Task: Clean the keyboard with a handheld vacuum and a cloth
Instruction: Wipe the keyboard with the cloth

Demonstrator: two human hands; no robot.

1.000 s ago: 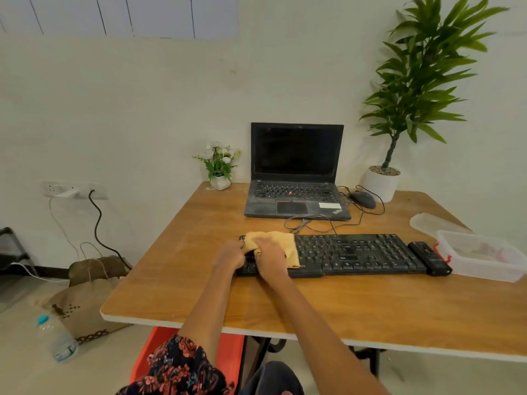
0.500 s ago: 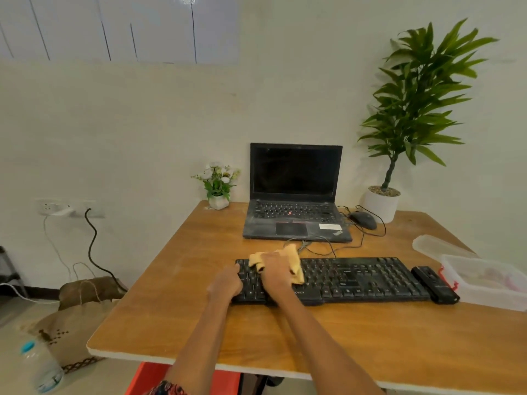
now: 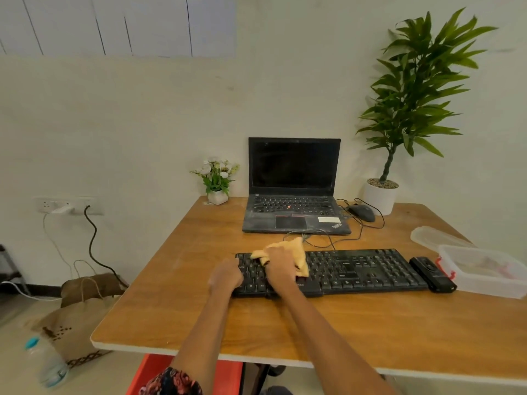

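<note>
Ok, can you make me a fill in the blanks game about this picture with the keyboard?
1. The right hand presses a ______ cloth on the keyboard.
2. The left hand rests on the keyboard's ______ end.
3. Behind the keyboard stands an open ______ with a dark screen.
4. The small black handheld vacuum lies between the keyboard and a clear plastic ______.

Missing words: yellow; left; laptop; box

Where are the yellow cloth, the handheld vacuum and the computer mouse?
yellow cloth (image 3: 299, 250): head view, its far upper fold.
handheld vacuum (image 3: 432, 271): head view, middle of its black body.
computer mouse (image 3: 362, 212): head view, its top.
</note>
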